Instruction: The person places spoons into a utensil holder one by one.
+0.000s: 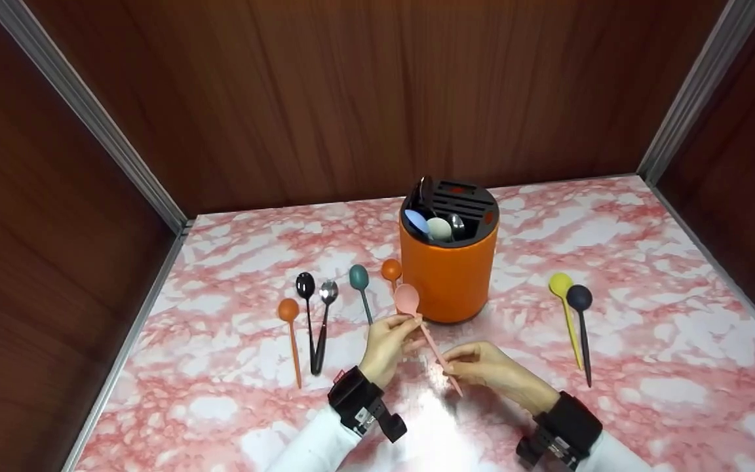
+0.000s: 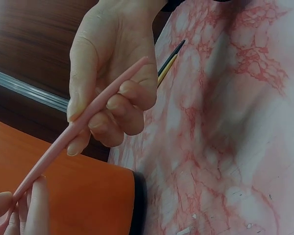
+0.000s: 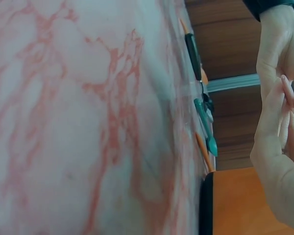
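Observation:
A pink spoon [image 1: 407, 299] is held slantwise in the air in front of the orange utensil holder [image 1: 446, 282], bowl up and to the left. My left hand [image 1: 385, 349] pinches it just below the bowl. Farther down, the handle is pinched between thumb and fingers of my right hand [image 1: 497, 373]; the left wrist view shows this grip on the pink handle [image 2: 54, 149] closely. In the holder's black slotted top stand a blue spoon [image 1: 417, 221], a pale spoon [image 1: 439, 229] and some dark or metal utensils.
Left of the holder lie two orange spoons [image 1: 288, 309], a black spoon [image 1: 305, 286], a metal spoon with dark handle [image 1: 328, 292] and a teal spoon [image 1: 359, 277]. Rightward lie a yellow spoon [image 1: 561, 285] and a dark spoon [image 1: 579, 297]. Wood-look panels [image 1: 325, 98] enclose the marbled table.

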### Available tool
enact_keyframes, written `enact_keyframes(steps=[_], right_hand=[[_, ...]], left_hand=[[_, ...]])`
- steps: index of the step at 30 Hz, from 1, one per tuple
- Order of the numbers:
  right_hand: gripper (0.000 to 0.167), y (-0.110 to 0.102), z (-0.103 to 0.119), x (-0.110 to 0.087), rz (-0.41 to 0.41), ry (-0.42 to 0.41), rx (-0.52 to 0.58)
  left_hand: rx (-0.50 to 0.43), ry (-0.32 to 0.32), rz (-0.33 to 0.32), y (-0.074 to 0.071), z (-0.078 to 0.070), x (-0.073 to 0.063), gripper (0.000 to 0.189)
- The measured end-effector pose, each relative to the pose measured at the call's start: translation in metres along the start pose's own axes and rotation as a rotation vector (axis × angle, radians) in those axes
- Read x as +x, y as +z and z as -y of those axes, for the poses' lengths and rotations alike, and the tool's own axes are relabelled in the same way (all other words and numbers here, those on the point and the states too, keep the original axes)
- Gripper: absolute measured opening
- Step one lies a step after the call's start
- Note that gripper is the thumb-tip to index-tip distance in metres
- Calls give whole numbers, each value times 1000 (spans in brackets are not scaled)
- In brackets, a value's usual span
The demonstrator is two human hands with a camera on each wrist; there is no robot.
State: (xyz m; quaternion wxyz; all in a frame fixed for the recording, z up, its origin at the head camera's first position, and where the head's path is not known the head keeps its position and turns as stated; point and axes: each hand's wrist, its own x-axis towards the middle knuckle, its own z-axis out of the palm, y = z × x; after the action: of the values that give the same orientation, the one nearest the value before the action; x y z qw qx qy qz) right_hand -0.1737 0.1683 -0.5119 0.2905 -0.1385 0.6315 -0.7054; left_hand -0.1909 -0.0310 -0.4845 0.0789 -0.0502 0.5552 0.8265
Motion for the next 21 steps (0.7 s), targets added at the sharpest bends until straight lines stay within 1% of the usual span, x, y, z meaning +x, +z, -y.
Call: enact_keyframes(steps=[6,9,13,19,21], right_hand=[[30,1,11,-2,-23,23,-47],[28,1,18,-4,-32,28,-65],[23,0,27,-5,-17,-1,-91],[16,-1,41,-5,-2,1,-93],[14,-2,45,-5,9,-7,-98]], left_hand=[[-16,8,25,3,-8,-1,19],[-21,15,32,6,-14,-1,19],[-9,16,38,10,-22,-3,20],[14,7,31,15,-33,-4,23],[19,14,31,17,-37,-5,23]])
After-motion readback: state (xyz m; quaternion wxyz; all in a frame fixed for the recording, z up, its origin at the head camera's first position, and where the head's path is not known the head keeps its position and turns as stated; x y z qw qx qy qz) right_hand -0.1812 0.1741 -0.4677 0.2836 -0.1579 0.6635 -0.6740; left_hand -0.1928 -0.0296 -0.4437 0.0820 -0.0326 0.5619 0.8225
